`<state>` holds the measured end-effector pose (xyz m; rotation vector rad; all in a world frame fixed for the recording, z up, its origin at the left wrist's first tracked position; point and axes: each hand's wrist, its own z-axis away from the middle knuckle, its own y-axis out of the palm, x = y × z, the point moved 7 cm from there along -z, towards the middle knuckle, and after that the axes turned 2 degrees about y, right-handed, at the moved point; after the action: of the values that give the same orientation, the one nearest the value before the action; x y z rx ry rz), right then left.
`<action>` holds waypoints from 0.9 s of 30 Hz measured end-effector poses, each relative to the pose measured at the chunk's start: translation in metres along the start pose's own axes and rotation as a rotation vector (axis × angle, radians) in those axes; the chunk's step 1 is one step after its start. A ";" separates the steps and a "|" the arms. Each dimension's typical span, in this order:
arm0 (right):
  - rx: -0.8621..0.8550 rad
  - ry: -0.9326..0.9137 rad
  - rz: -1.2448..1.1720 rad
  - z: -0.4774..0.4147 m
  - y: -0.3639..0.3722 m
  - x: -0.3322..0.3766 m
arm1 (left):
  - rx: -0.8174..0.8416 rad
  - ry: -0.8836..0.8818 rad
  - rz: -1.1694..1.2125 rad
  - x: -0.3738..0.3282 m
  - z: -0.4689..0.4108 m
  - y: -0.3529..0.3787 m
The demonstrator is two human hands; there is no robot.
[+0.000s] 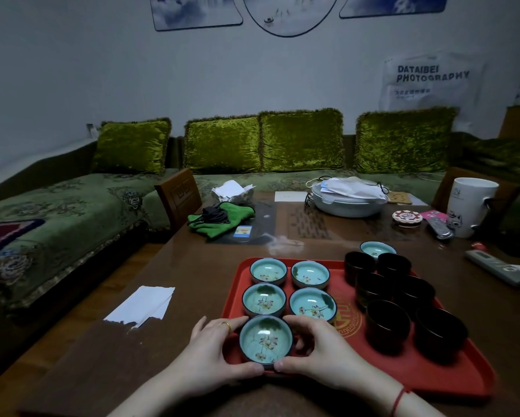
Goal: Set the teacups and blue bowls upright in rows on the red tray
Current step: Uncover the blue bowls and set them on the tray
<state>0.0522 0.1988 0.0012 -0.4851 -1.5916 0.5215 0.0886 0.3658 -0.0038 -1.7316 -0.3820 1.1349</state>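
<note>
1. Head view. Red tray (451,377) lies on the desk (192,296).
2. Blue bowls: six counted, all upright. Four stand in a two-by-two block on the tray's left part (288,291); a fifth bowl (266,343) sits at the near-left corner; a sixth bowl (376,249) stands on the desk just beyond the tray.
3. Dark teacups (403,302): six counted, upright, in two columns on the tray's right part.
4. Left hand (215,347) and right hand (318,349): both half-curled, cupping the fifth bowl from either side, fingertips on its wall.
</note>
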 end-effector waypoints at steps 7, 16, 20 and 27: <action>0.020 0.015 0.059 0.000 0.003 0.002 | 0.034 -0.009 -0.031 0.004 0.000 0.000; 0.028 -0.032 0.130 -0.001 0.000 0.005 | 0.075 0.002 -0.071 -0.004 -0.003 -0.002; 0.002 -0.093 0.186 0.001 -0.019 0.014 | 0.018 0.017 -0.076 -0.012 -0.008 -0.014; -0.138 -0.148 0.175 -0.006 -0.098 0.031 | -0.069 0.103 -0.056 -0.052 -0.050 -0.040</action>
<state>0.0555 0.1380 0.0847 -0.7081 -1.7436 0.5930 0.1130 0.3203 0.0609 -1.8203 -0.4075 0.9983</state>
